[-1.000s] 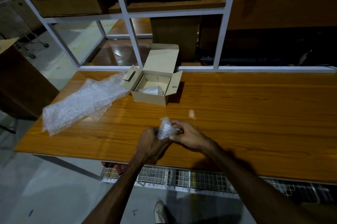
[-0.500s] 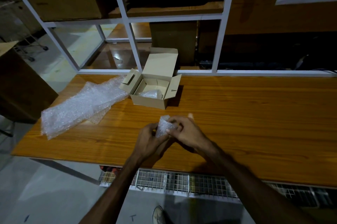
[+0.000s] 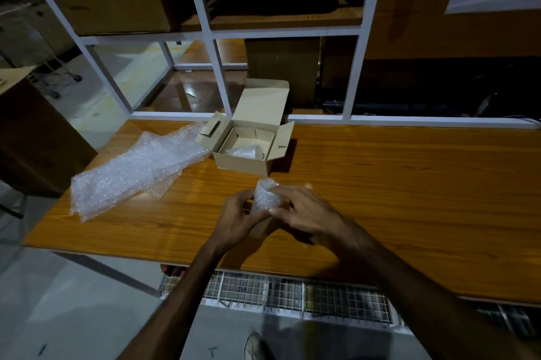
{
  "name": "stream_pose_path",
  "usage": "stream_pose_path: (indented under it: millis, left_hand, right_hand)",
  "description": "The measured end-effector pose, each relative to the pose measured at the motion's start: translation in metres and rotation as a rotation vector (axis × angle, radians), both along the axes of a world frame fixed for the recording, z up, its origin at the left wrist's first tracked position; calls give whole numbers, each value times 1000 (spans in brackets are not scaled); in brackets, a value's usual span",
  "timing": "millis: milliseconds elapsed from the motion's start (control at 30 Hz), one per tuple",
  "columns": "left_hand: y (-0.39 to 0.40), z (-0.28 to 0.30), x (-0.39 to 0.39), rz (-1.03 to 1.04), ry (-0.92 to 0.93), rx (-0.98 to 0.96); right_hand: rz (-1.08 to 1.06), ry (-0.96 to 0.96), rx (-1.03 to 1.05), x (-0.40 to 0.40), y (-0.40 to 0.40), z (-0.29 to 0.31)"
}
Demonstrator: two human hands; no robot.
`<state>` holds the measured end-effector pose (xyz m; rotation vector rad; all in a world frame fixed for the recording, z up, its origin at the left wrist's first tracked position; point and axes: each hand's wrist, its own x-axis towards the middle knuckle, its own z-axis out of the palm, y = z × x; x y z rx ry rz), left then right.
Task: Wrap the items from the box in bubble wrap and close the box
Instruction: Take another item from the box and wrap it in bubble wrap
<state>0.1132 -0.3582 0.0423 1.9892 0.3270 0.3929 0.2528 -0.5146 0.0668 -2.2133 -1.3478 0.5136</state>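
Note:
A small item rolled in bubble wrap (image 3: 265,197) stands upright between my hands, just above the wooden table. My left hand (image 3: 238,220) grips its lower left side. My right hand (image 3: 304,213) closes over its right side, fingers pressing the wrap. What is inside the wrap is hidden. Behind them the small cardboard box (image 3: 243,165) sits open, lid raised and side flaps out. Another bubble-wrapped bundle (image 3: 244,151) lies inside the box.
Loose sheets of bubble wrap (image 3: 134,172) lie on the table's left part. A white metal frame (image 3: 354,72) rises along the far edge, with large cartons behind it. The table's near edge (image 3: 292,270) runs just under my wrists, a wire grid below.
The wrapped item has gone from tilted and crumpled to a tidier upright roll. My hands have shifted slightly toward the box.

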Motion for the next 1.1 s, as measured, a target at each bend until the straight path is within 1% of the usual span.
stream_pose_path:
  millis: [67, 133, 167, 233, 300, 333, 467, 633, 833, 1000, 1100]
  left_hand:
    - [1, 0, -1, -25, 6, 8]
    - [1, 1, -1, -21, 15, 10]
    - [2, 1, 0, -17, 21, 13]
    - [5, 3, 1, -4, 20, 12]
    - [5, 4, 1, 30, 5, 50]
    - [5, 3, 2, 49, -6, 89]
    - [7, -4, 0, 79, -36, 189]
    - [10, -2, -4, 49, 1, 239]
    - [9, -3, -6, 63, -13, 237]
    - [5, 0, -7, 28, -16, 226]
    - [7, -1, -7, 50, -17, 216]
  right_hand:
    - [38, 15, -35, 5, 3, 7]
    - [57, 30, -16, 8, 5, 12]
    - [52, 9, 18, 8, 4, 15]
    - [-31, -27, 131, 5, 1, 16]
    - [-109, 28, 251, 2, 1, 13]
    - [-107, 57, 263, 0, 2, 13]
    - [-46, 121, 193, -10, 9, 17]
    - [-24, 151, 98, -12, 13, 21]
    - [24, 103, 59, -8, 18, 19]
    - [64, 155, 57, -8, 20, 15]
    - [56, 121, 88, -9, 17, 17]
